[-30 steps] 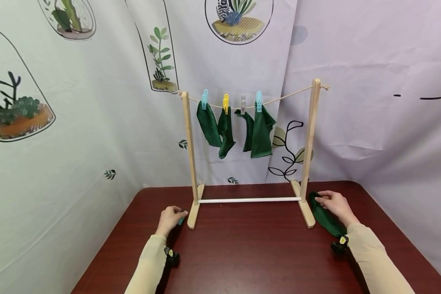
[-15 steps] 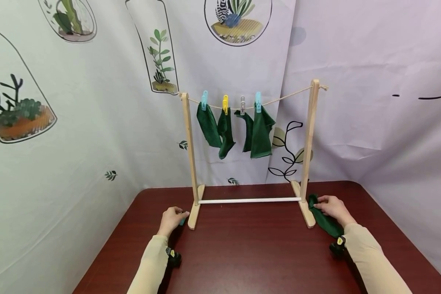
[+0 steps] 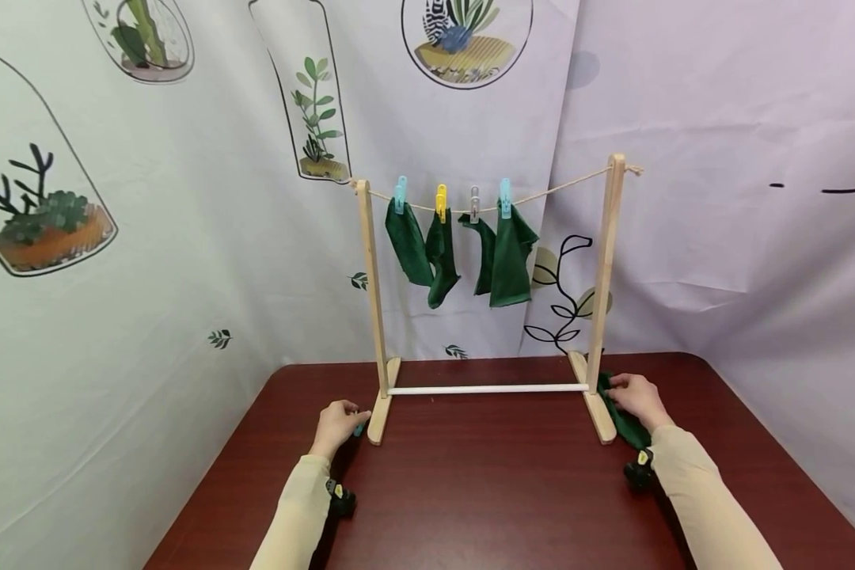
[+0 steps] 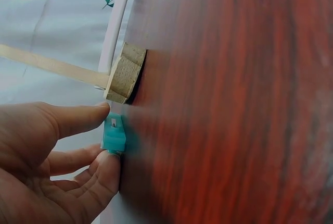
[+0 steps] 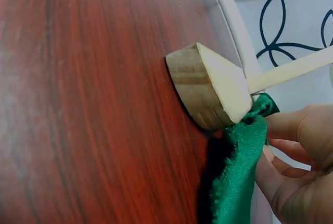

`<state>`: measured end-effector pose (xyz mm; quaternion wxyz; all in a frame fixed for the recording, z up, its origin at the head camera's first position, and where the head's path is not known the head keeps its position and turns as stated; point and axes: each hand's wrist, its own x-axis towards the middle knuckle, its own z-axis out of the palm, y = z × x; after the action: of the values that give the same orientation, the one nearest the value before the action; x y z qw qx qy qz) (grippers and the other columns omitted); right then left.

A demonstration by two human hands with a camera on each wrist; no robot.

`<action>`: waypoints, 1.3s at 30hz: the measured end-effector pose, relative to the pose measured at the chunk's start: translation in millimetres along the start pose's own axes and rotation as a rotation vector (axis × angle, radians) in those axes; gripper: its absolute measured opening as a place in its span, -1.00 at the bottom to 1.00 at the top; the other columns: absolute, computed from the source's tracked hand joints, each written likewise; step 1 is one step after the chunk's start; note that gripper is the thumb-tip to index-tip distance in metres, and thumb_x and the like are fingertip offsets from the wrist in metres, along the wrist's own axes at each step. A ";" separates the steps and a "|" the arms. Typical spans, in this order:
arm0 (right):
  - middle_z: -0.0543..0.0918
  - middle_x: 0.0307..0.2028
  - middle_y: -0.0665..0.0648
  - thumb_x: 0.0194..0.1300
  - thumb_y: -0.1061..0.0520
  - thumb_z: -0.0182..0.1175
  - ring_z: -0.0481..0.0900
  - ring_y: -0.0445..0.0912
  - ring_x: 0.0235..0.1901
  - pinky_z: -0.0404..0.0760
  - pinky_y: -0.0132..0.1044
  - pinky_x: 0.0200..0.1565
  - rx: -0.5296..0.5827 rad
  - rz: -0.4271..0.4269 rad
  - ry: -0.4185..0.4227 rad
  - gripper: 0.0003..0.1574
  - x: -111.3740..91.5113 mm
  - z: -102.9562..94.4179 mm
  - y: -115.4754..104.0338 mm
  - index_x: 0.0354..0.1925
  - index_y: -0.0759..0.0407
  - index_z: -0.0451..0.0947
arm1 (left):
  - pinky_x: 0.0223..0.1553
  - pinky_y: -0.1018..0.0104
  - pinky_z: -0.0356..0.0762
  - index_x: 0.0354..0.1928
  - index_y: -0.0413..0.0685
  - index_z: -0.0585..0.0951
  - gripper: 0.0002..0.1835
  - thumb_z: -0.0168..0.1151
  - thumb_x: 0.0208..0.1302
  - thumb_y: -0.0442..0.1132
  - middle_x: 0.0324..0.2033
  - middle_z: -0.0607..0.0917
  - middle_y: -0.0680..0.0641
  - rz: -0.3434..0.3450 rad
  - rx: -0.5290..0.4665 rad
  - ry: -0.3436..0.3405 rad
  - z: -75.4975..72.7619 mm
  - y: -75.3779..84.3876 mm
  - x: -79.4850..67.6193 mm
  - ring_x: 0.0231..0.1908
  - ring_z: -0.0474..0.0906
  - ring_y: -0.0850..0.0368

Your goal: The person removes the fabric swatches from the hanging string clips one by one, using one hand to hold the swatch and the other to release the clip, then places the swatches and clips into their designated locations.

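My left hand (image 3: 335, 427) is just left of the rack's left foot, pinching a teal clothespin (image 4: 114, 133) between thumb and fingers, close over the table. On the other side, my right hand (image 3: 638, 399) pinches the top end of a long green velvet cloth piece (image 5: 240, 174). That piece trails down beside the rack's right foot (image 5: 208, 86), and part of it is hidden behind the hand and wrist. Several green cloth items hang from the rack's cord, among them a sock (image 3: 443, 273) under a yellow clothespin (image 3: 441, 203) and a wider piece (image 3: 511, 265) under a blue clothespin (image 3: 505, 198).
The wooden rack (image 3: 606, 277) stands at the back of the dark red table (image 3: 499, 491), with a white rod (image 3: 488, 389) low between its feet. Behind it hangs a pale curtain (image 3: 684, 237) with printed plants. A small black camera sits on each wrist.
My right hand has shifted left with the green cloth, bringing it closer against the rack's right foot. The left hand still pinches the clothespin in nearly the same spot. The head view has shifted slightly.
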<state>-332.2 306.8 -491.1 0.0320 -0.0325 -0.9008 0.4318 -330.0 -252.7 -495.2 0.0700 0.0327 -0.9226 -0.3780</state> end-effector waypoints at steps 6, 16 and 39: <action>0.51 0.05 0.63 0.44 0.26 0.10 0.68 0.23 -0.21 0.68 0.01 -0.18 0.005 0.007 -0.015 -0.48 0.7 1.8 0.2 0.20 0.65 0.38 | -0.36 0.09 0.59 -0.02 -0.50 0.64 -0.58 0.37 0.31 -0.21 -0.28 0.70 -0.27 0.020 -0.002 0.004 0.4 -1.4 -1.2 -0.37 0.60 -0.02; 0.48 0.11 0.64 0.48 0.16 0.11 0.68 0.26 -0.10 0.68 0.00 -0.10 0.015 -0.001 -0.066 -0.39 0.6 -3.8 0.1 0.22 0.69 0.35 | -0.36 0.12 0.58 -0.02 -0.47 0.64 -0.58 0.37 0.31 -0.18 -0.26 0.71 -0.26 0.028 -0.031 -0.017 -2.2 -0.2 -0.2 -0.37 0.59 0.02; 0.46 0.15 0.63 0.54 0.08 0.05 0.65 0.27 -0.03 0.67 0.01 -0.04 0.066 0.011 -0.080 -0.33 -18.2 -23.0 12.6 0.25 0.69 0.32 | -0.35 0.13 0.65 0.01 -0.44 0.63 -0.60 0.34 0.35 -0.18 -0.21 0.71 -0.29 -0.017 -0.114 -0.014 -2.1 -6.3 -1.4 -0.42 0.66 0.06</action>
<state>-311.7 331.0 -487.0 -0.0052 -0.0191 -0.8865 0.4622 -328.2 -258.5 -498.3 0.0619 0.0336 -0.8998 -0.4307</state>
